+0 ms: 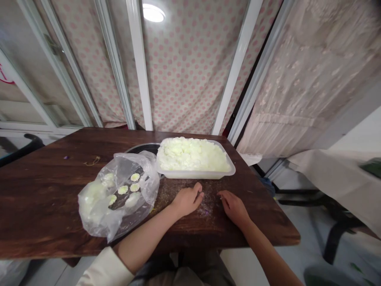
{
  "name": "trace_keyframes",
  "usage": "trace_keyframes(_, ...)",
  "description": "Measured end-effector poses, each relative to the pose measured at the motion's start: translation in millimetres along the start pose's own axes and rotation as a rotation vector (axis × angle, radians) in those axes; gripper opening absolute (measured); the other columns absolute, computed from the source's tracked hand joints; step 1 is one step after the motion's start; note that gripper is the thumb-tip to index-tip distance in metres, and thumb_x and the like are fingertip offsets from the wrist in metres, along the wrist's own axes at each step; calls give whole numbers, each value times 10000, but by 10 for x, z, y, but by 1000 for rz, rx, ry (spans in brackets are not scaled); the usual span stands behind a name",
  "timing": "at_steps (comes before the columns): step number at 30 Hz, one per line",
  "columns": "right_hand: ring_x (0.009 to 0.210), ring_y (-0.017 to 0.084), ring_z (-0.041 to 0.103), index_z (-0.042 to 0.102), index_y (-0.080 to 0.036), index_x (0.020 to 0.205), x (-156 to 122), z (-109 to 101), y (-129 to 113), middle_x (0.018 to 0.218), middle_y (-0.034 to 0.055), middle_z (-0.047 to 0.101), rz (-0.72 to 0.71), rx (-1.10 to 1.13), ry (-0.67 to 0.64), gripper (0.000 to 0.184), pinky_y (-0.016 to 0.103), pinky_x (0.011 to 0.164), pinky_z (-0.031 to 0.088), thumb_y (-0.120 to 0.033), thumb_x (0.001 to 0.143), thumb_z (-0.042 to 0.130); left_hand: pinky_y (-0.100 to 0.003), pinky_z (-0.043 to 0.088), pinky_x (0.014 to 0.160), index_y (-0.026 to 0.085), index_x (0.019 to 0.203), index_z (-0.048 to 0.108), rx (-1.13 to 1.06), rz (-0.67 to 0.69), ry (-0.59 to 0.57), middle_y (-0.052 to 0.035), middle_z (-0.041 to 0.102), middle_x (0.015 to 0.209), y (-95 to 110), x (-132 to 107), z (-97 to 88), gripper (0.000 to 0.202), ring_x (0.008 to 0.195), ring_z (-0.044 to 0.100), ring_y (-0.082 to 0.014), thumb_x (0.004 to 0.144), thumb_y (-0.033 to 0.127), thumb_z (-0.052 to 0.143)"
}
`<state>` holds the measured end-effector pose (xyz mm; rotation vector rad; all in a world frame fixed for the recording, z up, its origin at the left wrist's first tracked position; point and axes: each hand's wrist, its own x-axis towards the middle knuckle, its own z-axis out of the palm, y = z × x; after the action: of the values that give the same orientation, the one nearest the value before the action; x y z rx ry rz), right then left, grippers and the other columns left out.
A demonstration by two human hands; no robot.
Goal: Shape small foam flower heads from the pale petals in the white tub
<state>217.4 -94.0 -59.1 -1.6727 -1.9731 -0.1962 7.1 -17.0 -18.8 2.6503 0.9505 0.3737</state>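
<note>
My left hand (187,200) rests low over the tabletop with its fingers curled in. Whatever they hold, if anything, is hidden. To its right, my right hand (236,208) is bent with the fingertips drawn together; a tiny pale speck may show at them, too small to name. Just beyond both hands stands a white plastic tub (196,174) heaped with pale yellow-white, ruffled pieces (190,153). Left of my left hand lies a clear plastic bag (149,186), with small scalloped, flower-like discs (123,190) with yellowish centres showing in it.
A dark round tray (143,147) shows partly behind the bag and tub. The dark wooden table (38,206) carries pale dust between my hands, a thin yellowish strand (93,162) and a purple scrap (66,157). Beyond it are framed glass panels with a dotted curtain (190,79).
</note>
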Motion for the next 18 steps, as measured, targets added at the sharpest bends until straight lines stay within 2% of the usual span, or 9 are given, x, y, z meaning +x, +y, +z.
trace_keyframes(3,634,145,590,560,-184,839,25,-90,39,724,30,630,180,34,66,216,250,613,434,-179,822,345,-250,355,548,191,931,433,-63,-22,71,2,544,635,16,-6,-43,249,567,545,-158,844,410,351)
trace_keyframes(5,547,134,550,544,-189,794,34,-137,65,648,13,600,240,51,96,201,239,563,395,-202,810,344,-240,332,529,190,882,440,-86,-41,102,21,501,590,1,5,-55,240,534,513,-142,818,418,402)
trace_keyframes(10,505,122,503,515,-191,776,41,-175,140,629,8,565,267,104,138,182,227,529,345,-214,797,335,-240,308,529,186,846,425,-53,-37,181,25,476,584,-95,34,-34,285,525,480,-136,850,458,342)
trace_keyframes(13,528,129,516,508,-182,842,37,-173,198,666,22,565,299,133,213,204,233,539,349,-245,823,315,-248,311,553,180,871,410,-15,-18,215,8,494,626,-147,27,-30,275,559,493,-147,893,404,251)
trace_keyframes(18,482,117,466,501,-171,886,22,-187,264,629,3,518,346,198,325,245,235,517,338,-283,840,288,-253,305,559,173,878,408,35,-46,248,-3,493,636,-195,-10,-38,275,558,482,-151,904,372,220)
